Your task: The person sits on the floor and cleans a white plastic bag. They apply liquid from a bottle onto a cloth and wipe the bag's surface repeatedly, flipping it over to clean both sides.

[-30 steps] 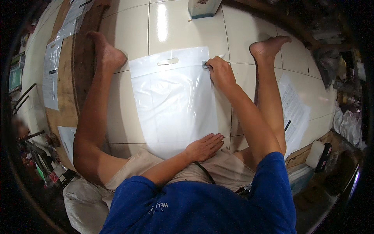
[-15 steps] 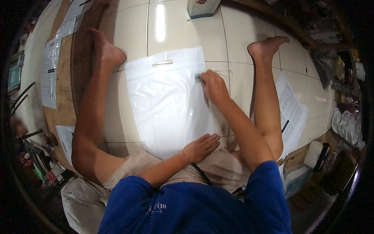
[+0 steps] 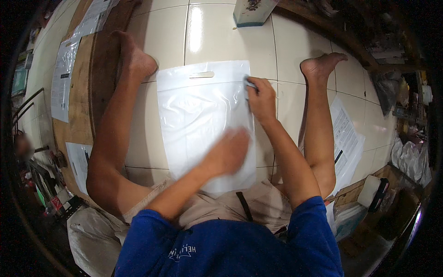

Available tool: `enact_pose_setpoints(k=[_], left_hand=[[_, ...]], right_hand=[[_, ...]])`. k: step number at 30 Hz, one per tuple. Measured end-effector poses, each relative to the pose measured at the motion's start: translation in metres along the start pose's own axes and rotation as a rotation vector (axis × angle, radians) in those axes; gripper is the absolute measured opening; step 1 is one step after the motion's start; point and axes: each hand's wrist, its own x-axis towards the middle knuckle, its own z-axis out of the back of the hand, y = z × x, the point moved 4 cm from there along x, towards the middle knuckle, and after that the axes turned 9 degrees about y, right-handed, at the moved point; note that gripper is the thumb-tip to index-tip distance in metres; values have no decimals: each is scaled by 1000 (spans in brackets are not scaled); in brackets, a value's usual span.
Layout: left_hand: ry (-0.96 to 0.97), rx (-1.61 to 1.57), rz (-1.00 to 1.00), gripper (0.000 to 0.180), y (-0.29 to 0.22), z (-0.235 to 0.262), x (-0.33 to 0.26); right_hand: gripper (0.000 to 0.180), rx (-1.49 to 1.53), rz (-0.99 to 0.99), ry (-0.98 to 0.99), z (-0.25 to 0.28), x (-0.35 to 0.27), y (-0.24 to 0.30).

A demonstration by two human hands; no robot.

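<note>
A white plastic bag point(image 3: 196, 113) with a punched handle slot lies flat on the floor between my legs, its slot end away from me. At its upper right edge, my right hand point(image 3: 262, 100) is closed in a pinch on a small dark grey piece point(image 3: 249, 83), most of which the fingers hide. My left hand point(image 3: 230, 151) is over the lower right part of the bag. Motion smears its fingers, and I cannot tell whether it touches the plastic.
Printed sheets in clear plastic point(image 3: 61, 85) lie on a wooden board point(image 3: 85, 60) at the left. More printed papers point(image 3: 346, 138) lie beyond my right leg. A pale box-like container point(image 3: 251, 16) stands at the far side. A wooden crate point(image 3: 401, 214) holds several items at the right.
My left hand has moved up and away from my lap, over the bag. My right hand stays at the bag's right edge, a little higher. The thin pale loop beside it no longer shows.
</note>
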Motion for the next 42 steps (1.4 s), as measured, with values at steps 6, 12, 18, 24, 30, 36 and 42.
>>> enact_pose_setpoints(k=[6, 12, 18, 24, 30, 36, 42], left_hand=[[-258, 206, 586, 66, 185, 99, -48], [-48, 309, 712, 73, 204, 84, -66], [-45, 277, 686, 74, 200, 92, -62], [-111, 291, 665, 74, 207, 85, -67], [-118, 304, 635, 73, 207, 85, -67], [-118, 328, 639, 72, 207, 80, -68], [-106, 307, 671, 69, 203, 88, -63]], right_hand=[[23, -95, 327, 194, -105, 19, 58], [24, -249, 159, 192, -95, 14, 31], [20, -334, -44, 99, 8, 31, -30], [18, -212, 27, -47, 22, 36, 5], [24, -155, 253, 133, -85, 18, 47], [28, -287, 140, 243, -70, 26, 21], [19, -414, -13, 41, 28, 35, -56]])
